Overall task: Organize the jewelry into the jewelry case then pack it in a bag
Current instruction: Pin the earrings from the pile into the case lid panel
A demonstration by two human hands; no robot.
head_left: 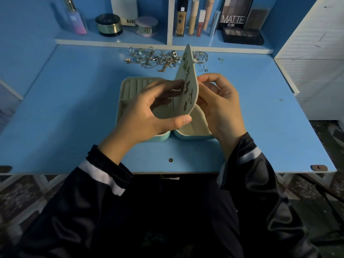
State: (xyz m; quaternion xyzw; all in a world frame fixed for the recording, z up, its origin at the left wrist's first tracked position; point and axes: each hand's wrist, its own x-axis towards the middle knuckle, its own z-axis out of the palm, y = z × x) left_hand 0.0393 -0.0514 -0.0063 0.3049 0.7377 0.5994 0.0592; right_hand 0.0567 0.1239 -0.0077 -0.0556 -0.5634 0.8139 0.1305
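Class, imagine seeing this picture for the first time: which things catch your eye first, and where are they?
The cream earring panel stands out first, held upright at centre between the left hand and right hand, studded with earrings, above the open jewelry case. Behind it, a tangled jewelry pile glints at the back of the blue desk.

Cosmetics (186, 19) on blue shelf (115, 39)

Head camera: worn on my head, wide-angle, looking forward and down.
Facing: across the blue counter (74, 118) toward the shelf (115, 39) behind it.
Nearness: close above my left hand (149, 112) and right hand (221, 107), both mid-frame.
Views: one.
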